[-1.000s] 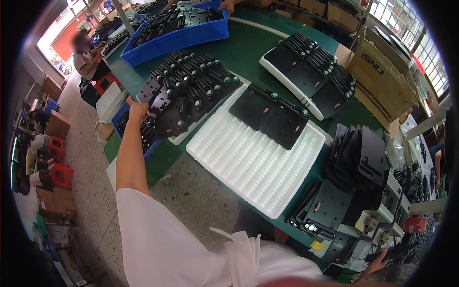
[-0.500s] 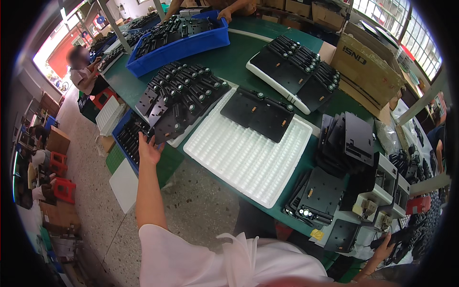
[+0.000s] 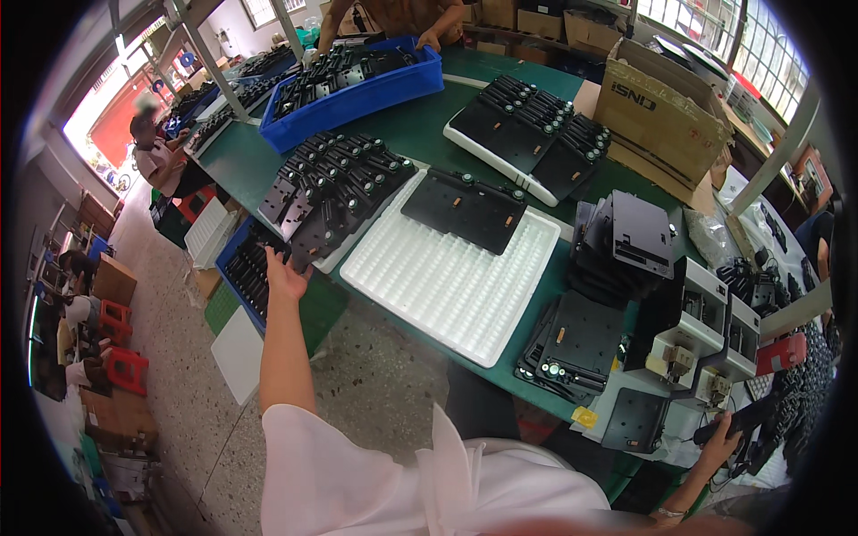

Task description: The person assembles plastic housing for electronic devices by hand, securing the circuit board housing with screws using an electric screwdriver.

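Observation:
My left hand is stretched out with fingers apart, palm partly up, by the near corner of a tray of black plates with hinge-like arms. Whether its fingertips touch the lowest plate I cannot tell. Just beyond the hand, a blue crate below table height holds black elongated parts. At the lower right my right hand is closed round a long black part, whose exact kind I cannot make out. A white ribbed tray lies in front of me, with black plates across its far end.
Opposite, another person's hand rests on a full blue bin. More plates lie on a white tray, beside a cardboard box. Stacked black plates and a grey-white machine stand at the right.
My view has shifted slightly, so the table things sit a little differently. My left hand stays near the tray corner; my right hand still holds the black part, now raised slightly.

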Motion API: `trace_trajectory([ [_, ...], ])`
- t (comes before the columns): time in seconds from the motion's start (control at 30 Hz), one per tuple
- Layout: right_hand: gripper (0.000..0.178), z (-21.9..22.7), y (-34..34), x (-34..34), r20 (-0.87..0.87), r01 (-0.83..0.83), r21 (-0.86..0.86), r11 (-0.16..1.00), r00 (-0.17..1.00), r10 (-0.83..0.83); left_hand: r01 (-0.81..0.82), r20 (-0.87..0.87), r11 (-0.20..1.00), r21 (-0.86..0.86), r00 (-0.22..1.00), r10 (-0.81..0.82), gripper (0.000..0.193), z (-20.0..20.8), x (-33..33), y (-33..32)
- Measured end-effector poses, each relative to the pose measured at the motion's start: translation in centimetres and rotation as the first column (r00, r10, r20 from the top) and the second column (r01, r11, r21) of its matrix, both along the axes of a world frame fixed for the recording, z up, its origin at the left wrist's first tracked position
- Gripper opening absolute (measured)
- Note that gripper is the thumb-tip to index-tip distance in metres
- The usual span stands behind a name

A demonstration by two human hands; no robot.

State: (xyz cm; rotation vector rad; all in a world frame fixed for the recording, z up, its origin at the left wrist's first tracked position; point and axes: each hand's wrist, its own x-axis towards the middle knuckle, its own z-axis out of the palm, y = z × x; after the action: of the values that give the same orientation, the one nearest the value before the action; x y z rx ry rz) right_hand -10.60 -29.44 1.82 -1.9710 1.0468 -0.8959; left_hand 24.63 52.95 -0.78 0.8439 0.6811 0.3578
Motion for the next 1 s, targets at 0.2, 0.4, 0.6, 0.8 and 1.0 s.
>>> trace_trajectory([
  [0.2, 0.038, 1.4, 1.6, 0.6, -0.029, 0.033, -0.023, 0.999, 0.999, -0.034, 0.006, -0.004, 1.0, 0.015, 1.0, -0.006, 0.084, 0.7, -0.3, -1.1],
  [0.4, 0.036, 1.2, 1.8, 0.6, -0.015, 0.02, -0.004, 1.0, 1.0, -0.02, -0.024, -0.035, 0.999, 0.026, 0.999, 0.025, 0.084, 0.0, -0.1, -0.3],
  [0.6, 0.036, 2.0, 2.8, 1.1, 0.024, 0.0, 0.018, 1.0, 1.0, -0.001, -0.01, -0.02, 0.999, 0.045, 1.0, 0.011, 0.085, 0.3, 0.1, -1.1],
  [0.8, 0.036, 2.3, 3.2, 1.5, 0.02, 0.031, 0.009, 0.999, 0.999, -0.031, 0.005, 0.006, 0.999, 0.036, 1.0, -0.006, 0.086, 0.0, 0.1, -0.7],
  [1.0, 0.036, 2.5, 3.2, 1.4, 0.016, -0.003, -0.007, 1.0, 1.0, 0.003, -0.01, -0.01, 0.999, 0.032, 1.0, 0.01, 0.087, 0.3, -0.2, -1.1],
])
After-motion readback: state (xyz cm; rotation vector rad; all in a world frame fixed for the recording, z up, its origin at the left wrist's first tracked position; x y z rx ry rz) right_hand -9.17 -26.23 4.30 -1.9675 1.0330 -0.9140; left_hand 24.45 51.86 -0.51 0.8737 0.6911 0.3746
